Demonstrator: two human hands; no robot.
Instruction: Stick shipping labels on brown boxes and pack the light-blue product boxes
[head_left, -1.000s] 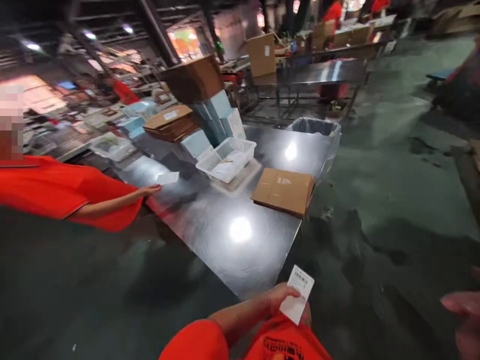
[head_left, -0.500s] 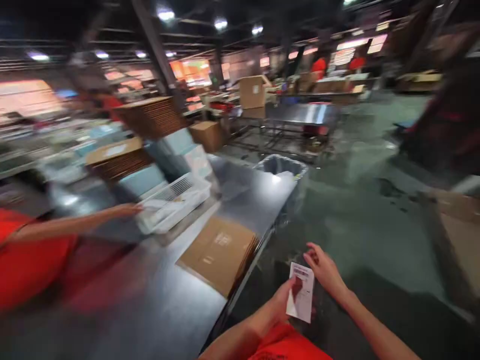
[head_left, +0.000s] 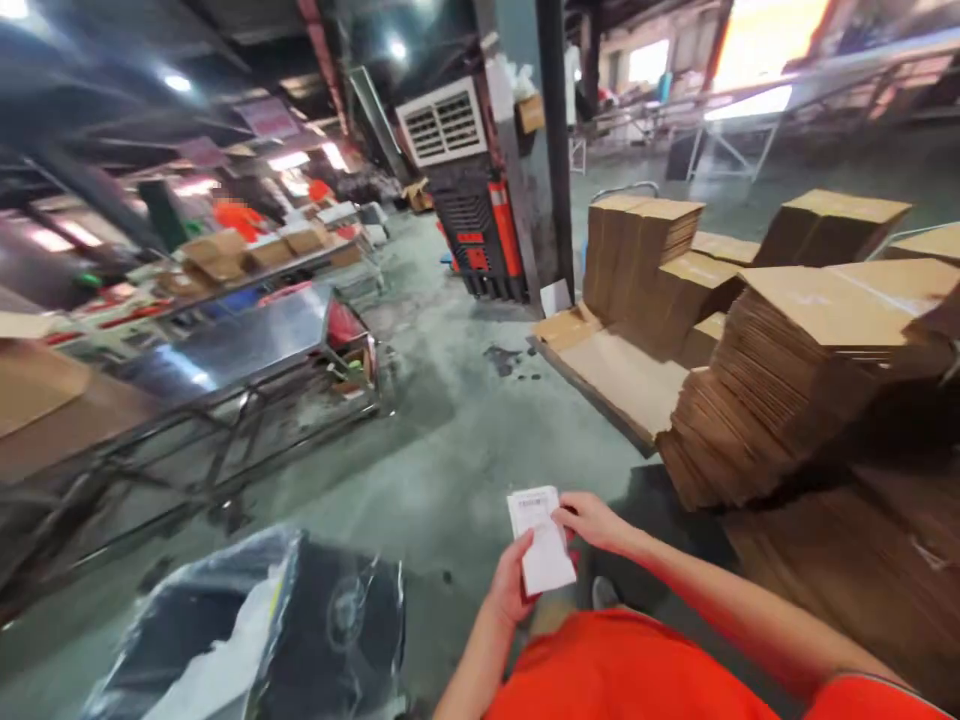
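Both my hands hold a small white printed slip (head_left: 541,540) low in the middle of the view, over the concrete floor. My left hand (head_left: 512,588) grips the slip from below, its fingers behind the paper. My right hand (head_left: 594,521) pinches the slip's right edge with thumb and fingers. My orange sleeves and shirt fill the bottom edge.
A bin lined with a clear bag (head_left: 255,630) stands at lower left. A steel table (head_left: 240,345) runs along the left. Tall stacks of flattened cardboard boxes (head_left: 787,380) rise at right. A black pillar with a cooler unit (head_left: 480,190) stands ahead. A person in orange (head_left: 234,215) is far back.
My view has swung right, away from the steel work table towards the cardboard stacks. My right hand has come onto the slip's edge, joining the left.
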